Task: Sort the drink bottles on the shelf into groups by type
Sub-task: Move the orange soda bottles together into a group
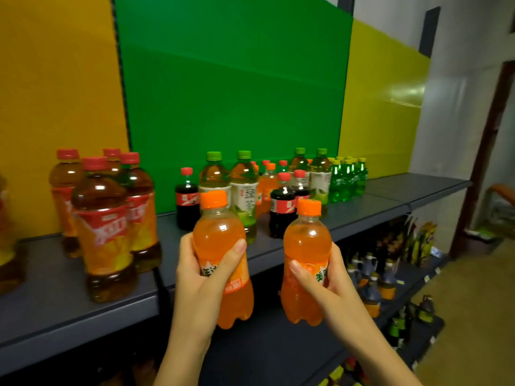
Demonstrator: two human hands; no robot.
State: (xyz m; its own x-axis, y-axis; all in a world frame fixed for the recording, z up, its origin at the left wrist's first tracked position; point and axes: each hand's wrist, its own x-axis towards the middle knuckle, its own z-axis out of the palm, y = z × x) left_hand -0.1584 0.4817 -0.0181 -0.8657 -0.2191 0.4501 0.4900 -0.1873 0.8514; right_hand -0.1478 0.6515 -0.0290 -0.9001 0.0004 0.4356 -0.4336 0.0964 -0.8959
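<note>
Risk, knock-over: we judge the mixed cluster in the middle of the shelf (390, 201) the main hazard. The cola bottles (282, 210) and green tea bottles (245, 190) stand close together near the front edge, so reaching past them with full hands could tip one.
Risk, wrong group: more orange soda (269, 179) stands at the back of that cluster, half hidden. If we set our two down elsewhere, the type ends up split.
Risk, slip: each bottle is held by one hand only, out over the drop before the shelf's front edge. A loosened hold would send it to the lower shelves.
Left hand (200, 277): we wrap it around the label of the left orange soda bottle (220, 238), thumb across the front.
Right hand (331, 285): we curl it around the right orange soda bottle (305, 243) at label height, thumb on the front.
Bottle position: both are upright, side by side but apart, off the shelf and just in front of its front edge.
Already grouped: iced tea bottles (103, 218) stand toward the left end, green soda bottles (347, 179) at the back right.
</note>
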